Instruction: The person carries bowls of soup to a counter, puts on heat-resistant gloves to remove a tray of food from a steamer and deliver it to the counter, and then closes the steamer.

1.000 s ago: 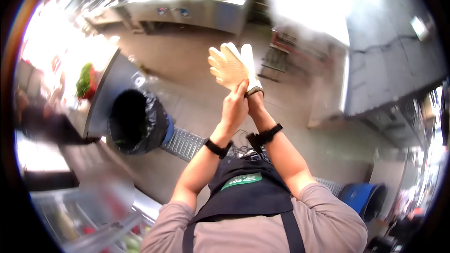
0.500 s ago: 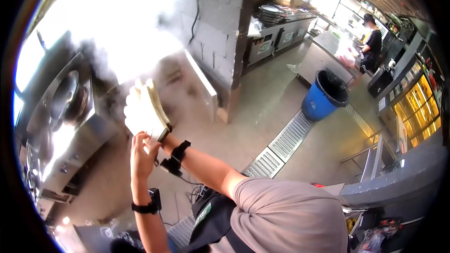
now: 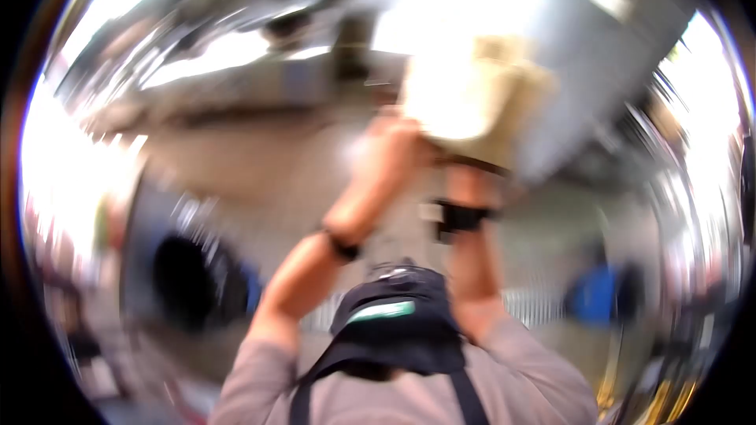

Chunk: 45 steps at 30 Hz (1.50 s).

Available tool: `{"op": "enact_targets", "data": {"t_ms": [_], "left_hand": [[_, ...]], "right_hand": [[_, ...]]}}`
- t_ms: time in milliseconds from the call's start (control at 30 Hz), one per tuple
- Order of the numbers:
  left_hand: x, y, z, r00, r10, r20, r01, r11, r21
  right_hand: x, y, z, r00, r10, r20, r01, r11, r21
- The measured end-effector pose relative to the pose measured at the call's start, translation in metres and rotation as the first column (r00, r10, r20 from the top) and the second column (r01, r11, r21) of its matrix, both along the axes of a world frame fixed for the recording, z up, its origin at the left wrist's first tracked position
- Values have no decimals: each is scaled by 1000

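Note:
The frame is smeared by motion. A pale cream work glove (image 3: pixel 449 102) covers my right hand (image 3: pixel 480 98), raised ahead of my chest with its cuff toward me. Its gloved fingers are blurred and washed out by bright light. My bare left hand (image 3: pixel 394 142) is closed at the left side of the cuff, gripping the glove's edge; the fingertips are not sharp. A black wrist strap with a small device (image 3: pixel 465 218) sits on my right wrist, and another black strap (image 3: pixel 340 245) circles my left. Below hangs my black apron (image 3: pixel 405 319).
A blurred metal cooking line (image 3: pixel 228 63) runs along the upper left, with bright steam or glare at the top. A blue bin (image 3: pixel 594 295) stands at the right. A dark, round-mouthed container (image 3: pixel 189 279) is at the left. Floor (image 3: pixel 236 169) shows between.
The view has swung left, bringing the cooking line ahead and the blue bin lower. Both hands now appear nearer the middle, with my left still at the glove's cuff.

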State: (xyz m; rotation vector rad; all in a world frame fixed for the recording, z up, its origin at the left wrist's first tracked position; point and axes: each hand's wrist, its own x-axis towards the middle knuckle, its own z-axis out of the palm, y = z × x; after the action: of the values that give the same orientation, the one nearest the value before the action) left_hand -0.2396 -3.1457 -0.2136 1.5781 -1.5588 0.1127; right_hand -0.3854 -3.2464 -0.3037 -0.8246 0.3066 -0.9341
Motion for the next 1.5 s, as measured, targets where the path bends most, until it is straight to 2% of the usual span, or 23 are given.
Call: {"op": "enact_targets", "data": {"t_ms": [33, 67, 100, 133, 200, 300, 367, 467, 500, 533, 633, 767, 900, 1100, 1133, 1200, 1233, 1267, 1300, 1333, 1400, 1433, 1500], "left_hand": [[-21, 22, 41, 981, 52, 189, -107, 950, 294], [-30, 20, 22, 949, 193, 248, -226, 968, 112], [-43, 29, 26, 974, 134, 184, -129, 991, -42], [-43, 27, 26, 964, 210, 165, -205, 978, -49], [-52, 55, 24, 974, 228, -3, -218, 928, -302], [-35, 120, 52, 979, 191, -76, -205, 887, -413], [-5, 96, 43, 961, 269, 60, -208, 853, -479], [-21, 52, 76, 909, 401, 111, -352, 883, -312], [-19, 38, 76, 891, 427, 152, -408, 902, -145], [-18, 30, 76, 887, 435, 154, -414, 898, -150], [-5, -1, 58, 848, 256, 464, -356, 924, 142], [-23, 11, 25, 725, 356, 590, -561, 802, 205], [-42, 19, 18, 603, 505, 617, -716, 685, 139], [-2, 34, 88, 660, 389, 643, -489, 872, -26], [-1, 57, 121, 789, 250, 561, -332, 942, 47], [3, 60, 108, 733, 347, 586, -367, 926, -88], [11, 55, 90, 741, 320, 591, -363, 930, -49], [13, 43, 52, 622, 559, 549, -539, 814, -219], [29, 80, 84, 805, 235, 545, -332, 940, 84], [31, 101, 88, 884, 283, 372, -311, 950, 17], [33, 122, 91, 925, 275, 263, -295, 955, 38], [39, 116, 71, 860, 398, 319, -365, 917, -160], [35, 122, 71, 886, 398, 238, -323, 898, -298]], "right_hand": [[-13, 3, 5, 1000, -17, 0, 17, 1000, -15], [-16, 6, 9, 1000, -12, 6, 12, 999, -30], [-19, 9, 13, 1000, -17, 9, 18, 999, -45], [-3, 13, 20, 1000, 5, 5, -5, 998, -63], [22, 54, 25, 1000, 26, 9, -25, 997, -76], [59, 95, 35, 998, 69, 13, -67, 994, -88], [82, 68, 23, 993, 111, 37, -110, 994, -24], [76, 43, 32, 986, 147, 75, -147, 989, 3], [79, 45, 32, 983, 161, 87, -162, 987, 9], [83, 49, 34, 979, 180, 95, -182, 983, 14], [95, 59, 40, 967, 227, 118, -231, 973, 21], [100, 68, 44, 953, 259, 160, -269, 962, 42], [101, 70, 51, 944, 271, 190, -285, 957, 52], [104, 86, 58, 922, 307, 235, -333, 939, 82], [104, 90, 59, 918, 310, 248, -340, 936, 87], [104, 97, 62, 903, 328, 278, -366, 925, 98], [105, 102, 62, 893, 334, 300, -379, 919, 105], [104, 106, 64, 883, 333, 329, -388, 914, 116], [101, 106, 69, 868, 333, 368, -399, 910, 117], [100, 110, 74, 847, 327, 420, -410, 904, 122], [97, 109, 90, 768, 323, 552, -455, 883, 116], [102, 106, 102, 713, 337, 615, -493, 864, 98], [118, 96, 115, 652, 364, 665, -530, 846, 56]]}}
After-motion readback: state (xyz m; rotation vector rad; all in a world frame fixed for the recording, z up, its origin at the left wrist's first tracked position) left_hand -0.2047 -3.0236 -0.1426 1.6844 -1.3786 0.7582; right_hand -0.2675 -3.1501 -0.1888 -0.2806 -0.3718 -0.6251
